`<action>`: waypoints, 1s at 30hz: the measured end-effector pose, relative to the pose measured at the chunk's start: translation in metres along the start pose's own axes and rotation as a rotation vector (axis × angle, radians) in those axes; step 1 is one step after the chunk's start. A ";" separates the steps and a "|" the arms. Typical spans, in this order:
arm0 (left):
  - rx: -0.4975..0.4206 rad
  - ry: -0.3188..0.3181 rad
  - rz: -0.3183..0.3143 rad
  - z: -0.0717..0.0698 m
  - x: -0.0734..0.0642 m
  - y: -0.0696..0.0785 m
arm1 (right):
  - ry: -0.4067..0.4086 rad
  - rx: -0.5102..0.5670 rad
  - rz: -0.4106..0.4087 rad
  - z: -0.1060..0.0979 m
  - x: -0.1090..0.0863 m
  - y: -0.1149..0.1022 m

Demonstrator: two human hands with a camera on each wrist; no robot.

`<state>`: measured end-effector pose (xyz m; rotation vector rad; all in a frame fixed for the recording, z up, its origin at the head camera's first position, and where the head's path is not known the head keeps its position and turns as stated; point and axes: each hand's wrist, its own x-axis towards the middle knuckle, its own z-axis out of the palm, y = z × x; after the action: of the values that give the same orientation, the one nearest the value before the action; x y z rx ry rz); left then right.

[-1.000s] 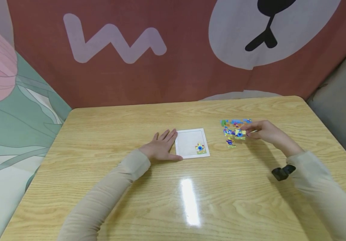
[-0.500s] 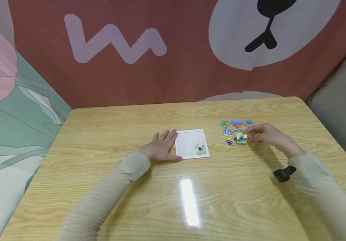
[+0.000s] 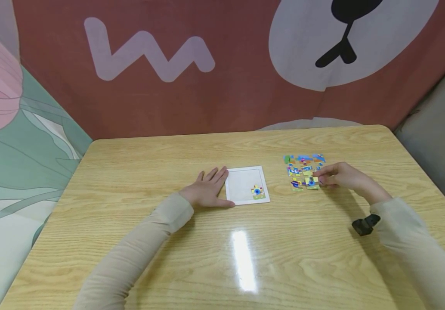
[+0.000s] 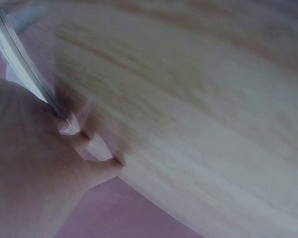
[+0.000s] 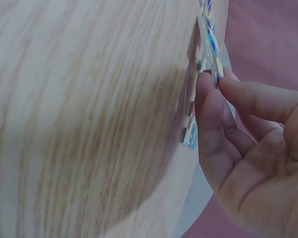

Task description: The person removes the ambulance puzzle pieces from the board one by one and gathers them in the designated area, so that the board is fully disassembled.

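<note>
My left hand [image 3: 207,189] lies with its fingers spread at the left edge of a white square puzzle tray [image 3: 241,184]. One colourful jigsaw piece with a blue round mark [image 3: 258,192] sits in the tray's lower right corner. Over at the right, my right hand [image 3: 344,177] pinches another jigsaw piece [image 3: 311,182], yellow with a blue round mark, between thumb and fingers. In the right wrist view this jigsaw piece [image 5: 212,45] is seen nearly edge-on, tilted above the table. Several loose jigsaw pieces [image 3: 304,158] lie beside and beyond it.
Both hands work over a light wood-grain table [image 3: 168,258] with a bright reflection near its middle. Behind its far edge stands a red-brown printed backdrop [image 3: 238,103]. A small black device [image 3: 365,224] is strapped at the right wrist.
My right hand has drawn the pinched jigsaw piece slightly toward the near side and to the right, uncovering more loose pieces. My left hand and the tray have stayed put.
</note>
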<state>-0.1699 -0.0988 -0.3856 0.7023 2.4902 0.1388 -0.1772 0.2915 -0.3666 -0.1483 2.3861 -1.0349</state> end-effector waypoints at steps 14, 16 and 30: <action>0.001 -0.006 0.001 0.001 0.001 -0.001 | -0.013 0.070 0.014 0.001 0.004 0.009; 0.000 -0.006 0.001 0.002 0.001 -0.001 | -0.014 0.066 0.012 0.001 0.004 0.009; -0.007 -0.005 -0.004 0.000 0.000 -0.001 | -0.007 0.032 -0.037 -0.002 0.003 0.006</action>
<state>-0.1707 -0.0994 -0.3861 0.6941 2.4845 0.1445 -0.1801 0.2962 -0.3708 -0.1852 2.3675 -1.0876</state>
